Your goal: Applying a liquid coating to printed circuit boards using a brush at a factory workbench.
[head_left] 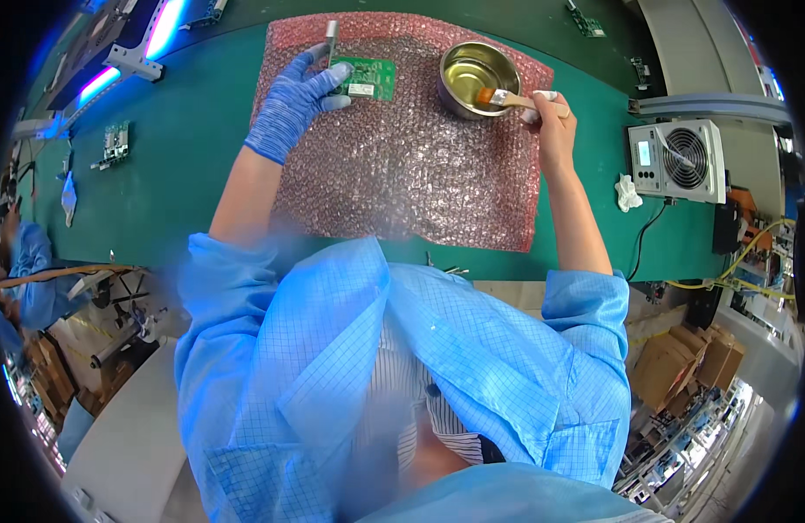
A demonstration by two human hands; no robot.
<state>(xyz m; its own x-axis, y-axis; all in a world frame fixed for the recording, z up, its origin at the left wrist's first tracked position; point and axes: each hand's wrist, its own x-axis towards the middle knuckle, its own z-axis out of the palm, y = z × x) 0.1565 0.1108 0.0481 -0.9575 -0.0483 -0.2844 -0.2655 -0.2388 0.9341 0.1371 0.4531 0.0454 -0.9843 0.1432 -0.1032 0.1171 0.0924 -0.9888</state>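
Observation:
My left hand [300, 98], in a blue knitted glove with pale fingertips, grips a green circuit board [376, 77] by its left edge. A silvery cylindrical part [332, 33] sticks up beside those fingers; whether it belongs to the board I cannot tell. In my right hand [552, 126], with white covers on some fingertips, is the wooden handle of a flat brush [512, 99]. Its orange-brown bristles rest at the right inner side of a round metal bowl [456, 103], which holds yellowish clear liquid. Both hands are above a pink bubble-wrap sheet [402, 166].
A white fan unit [679, 159] stands at the right, with a crumpled white tissue [627, 193] beside it. More circuit boards [115, 146] lie on the green mat [184, 148]. Lit lamps on a frame [132, 63] occupy the far left. Another person's blue sleeve [34, 253] shows at the left edge.

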